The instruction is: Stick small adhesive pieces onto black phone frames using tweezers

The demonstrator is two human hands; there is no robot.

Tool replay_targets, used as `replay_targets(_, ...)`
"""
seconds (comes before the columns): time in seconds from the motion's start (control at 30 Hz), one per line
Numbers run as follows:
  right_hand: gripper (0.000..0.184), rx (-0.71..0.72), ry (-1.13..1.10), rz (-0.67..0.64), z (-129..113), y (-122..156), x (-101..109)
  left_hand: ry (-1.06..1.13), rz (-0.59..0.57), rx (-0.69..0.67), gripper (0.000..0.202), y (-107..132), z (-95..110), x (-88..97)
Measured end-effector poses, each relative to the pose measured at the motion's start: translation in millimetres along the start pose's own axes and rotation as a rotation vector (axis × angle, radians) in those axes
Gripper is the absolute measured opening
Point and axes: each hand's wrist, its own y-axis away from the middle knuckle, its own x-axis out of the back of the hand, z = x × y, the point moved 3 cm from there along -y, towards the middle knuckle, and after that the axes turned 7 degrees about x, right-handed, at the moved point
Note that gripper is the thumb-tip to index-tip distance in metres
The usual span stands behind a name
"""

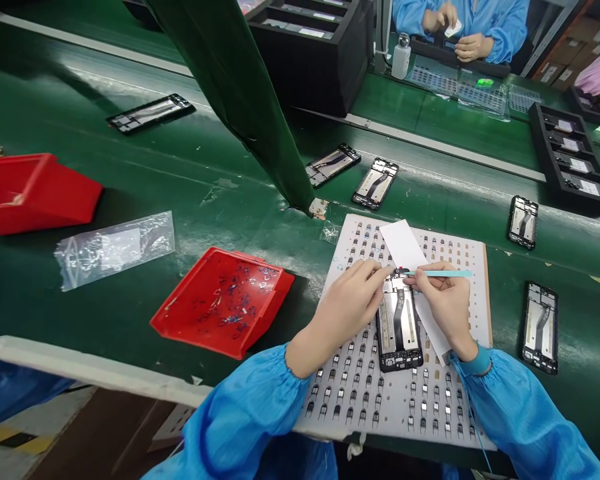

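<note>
A black phone frame (399, 327) lies on a white perforated tray (360, 393) holding several small parts. My left hand (347, 303) is closed in a pinch at the frame's top edge, with something too small to make out between the fingertips. My right hand (443, 303) is closed on a thin teal tool (447, 273) that points left at the same top edge. A white strip of paper (405, 245) lies under the frame and my right hand. Both arms wear blue sleeves.
A red bin (223, 300) with blue scraps sits left of the tray, another red bin (30, 190) further left. A clear plastic bag (113, 247), several phone frames (540, 327) and a green post (240, 87) stand on the green belt. A person (463, 30) works opposite.
</note>
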Motion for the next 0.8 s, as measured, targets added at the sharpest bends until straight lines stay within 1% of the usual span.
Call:
replay_targets(0.13, 0.030, -0.006, -0.006, 0.005, 1, -1, -2, -0.132, -0.031, -0.057, 0.040, -2, -1, -6.9)
replay_targets(0.27, 0.032, -0.001, -0.013, -0.006, 0, -1, 0, -0.275, -0.018, -0.134, 0.040, -2, -1, -12.6)
replay_targets(0.33, 0.032, 0.007, -0.004, -0.008, -4, 1, 6, -0.358, -0.013, -0.183, 0.040, -3, -1, -14.4)
replay_targets(0.43, 0.027, 0.037, 0.035, 0.028, -11, 12, 24, -0.446, -0.028, -0.248, 0.039, -4, 2, -15.7)
replay_targets(0.53, 0.018, 0.075, 0.082, 0.043, -20, 29, 45, -0.471, -0.073, -0.269, 0.041, -5, 4, -15.8)
replay_targets(0.63, 0.011, 0.115, 0.128, 0.016, -25, 49, 62, -0.490, -0.101, -0.273, 0.042, -5, 5, -14.6)
replay_targets(0.73, 0.009, 0.081, 0.141, -0.047, -24, 69, 70, -0.404, -0.079, -0.230, 0.039, -7, 2, -9.7)
replay_targets(0.8, 0.007, 0.047, 0.132, -0.106, -21, 81, 71, -0.313, -0.036, -0.182, 0.036, -5, 3, -4.0)
